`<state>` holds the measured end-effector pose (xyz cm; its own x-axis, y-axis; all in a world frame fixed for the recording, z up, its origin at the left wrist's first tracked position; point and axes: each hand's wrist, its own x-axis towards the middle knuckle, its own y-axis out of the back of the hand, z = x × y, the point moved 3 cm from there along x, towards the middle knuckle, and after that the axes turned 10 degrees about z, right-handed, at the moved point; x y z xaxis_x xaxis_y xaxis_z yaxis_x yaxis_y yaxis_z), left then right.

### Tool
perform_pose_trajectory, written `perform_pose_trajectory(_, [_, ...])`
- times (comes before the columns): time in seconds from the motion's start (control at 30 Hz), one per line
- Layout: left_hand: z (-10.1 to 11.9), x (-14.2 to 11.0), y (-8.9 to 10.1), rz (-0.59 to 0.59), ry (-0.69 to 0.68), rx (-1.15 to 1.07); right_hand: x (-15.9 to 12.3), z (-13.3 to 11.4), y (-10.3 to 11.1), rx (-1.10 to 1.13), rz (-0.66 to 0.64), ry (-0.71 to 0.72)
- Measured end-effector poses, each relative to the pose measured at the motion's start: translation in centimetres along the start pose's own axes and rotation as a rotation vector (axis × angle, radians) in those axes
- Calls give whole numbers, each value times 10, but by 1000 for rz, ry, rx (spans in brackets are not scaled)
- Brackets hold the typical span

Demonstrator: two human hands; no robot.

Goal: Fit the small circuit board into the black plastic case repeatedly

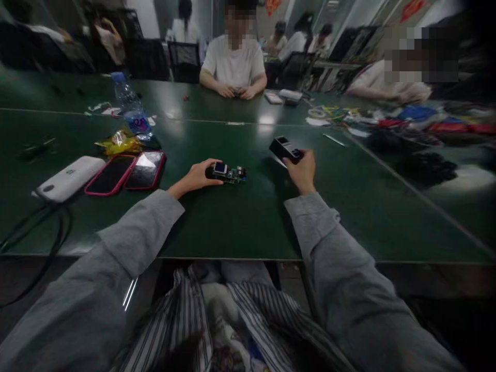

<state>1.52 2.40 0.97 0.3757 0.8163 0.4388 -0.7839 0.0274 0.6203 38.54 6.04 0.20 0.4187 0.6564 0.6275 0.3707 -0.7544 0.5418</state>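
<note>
My left hand (199, 176) grips the left end of a small green circuit board (233, 174), its thumb below and fingers above. A little square screen sits at the board's left end, beside my fingertips. To the right, my right hand (304, 171) is closed on the near end of a small black box-shaped case (284, 149), held tilted over the green table. A window-like rectangle shows on the case's upper face, with darker details close to my fingers. Bare tabletop lies between the two hands, which are apart.
On the left lie a white power bank (72, 178), two red-edged phones (145, 170), a yellow wrapper (118, 143) and a water bottle (134, 111). A pen (334, 140) and tangled cables (337, 113) are to the right. Across the table (232, 222) sits a person (233, 64).
</note>
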Motion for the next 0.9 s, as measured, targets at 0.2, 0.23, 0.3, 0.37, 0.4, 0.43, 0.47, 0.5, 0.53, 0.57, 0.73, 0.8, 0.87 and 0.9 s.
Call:
perform_pose_trajectory(0.2, [3,-1,1,-25,8,-3,0,11,6,-121,29,-81])
perform_pose_trajectory(0.23, [4,-1,1,-30,9,-3,0,11,7,-143,45,-91])
perform_pose_trajectory(0.3, [6,-1,2,-39,12,-2,1,11,8,-157,64,-100])
perform_pose_trajectory(0.37, [8,-1,3,-45,14,-2,3,11,8,-154,62,-99])
perform_pose_trajectory(0.4, [8,-1,3,-48,14,-4,4,11,8,-153,55,-97])
perform_pose_trajectory(0.43, [9,-1,3,-51,16,-6,4,12,7,-152,47,-93])
perform_pose_trajectory(0.47, [9,-1,3,-55,18,-8,4,12,7,-151,39,-88])
perform_pose_trajectory(0.5, [10,-1,3,-60,21,-9,4,13,7,-148,32,-82])
perform_pose_trajectory(0.53, [10,-1,3,-64,24,-10,4,14,6,-143,25,-78])
perform_pose_trajectory(0.57, [10,-1,4,-69,26,-11,3,14,6,-135,19,-76])
perform_pose_trajectory(0.73, [10,-1,4,-79,28,-18,1,18,5,-65,12,-95])
perform_pose_trajectory(0.8, [9,-1,4,-81,30,-17,2,17,4,-35,3,-110])
perform_pose_trajectory(0.87, [8,-1,4,-82,31,-14,4,13,2,19,-22,-100])
perform_pose_trajectory(0.9, [8,-1,4,-83,32,-13,4,8,1,66,-44,-83])
